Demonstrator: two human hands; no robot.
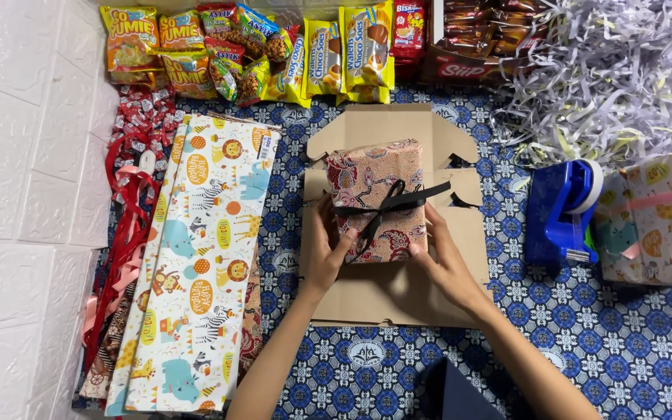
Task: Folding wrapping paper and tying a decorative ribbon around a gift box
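Note:
A box wrapped in red patterned paper (375,175) and tied with a black ribbon bow (386,204) rests on a flattened brown cardboard box (398,292) at the centre. My left hand (327,247) grips the parcel's near left corner. My right hand (446,260) holds its near right corner. Both forearms reach in from the bottom edge.
Animal-print wrapping paper sheets (196,264) and red ribbons (130,210) lie at left. Snack packets (258,50) line the back. Shredded white paper (608,70) is piled at back right. A blue tape dispenser (561,210) and another wrapped gift (659,218) stand at right.

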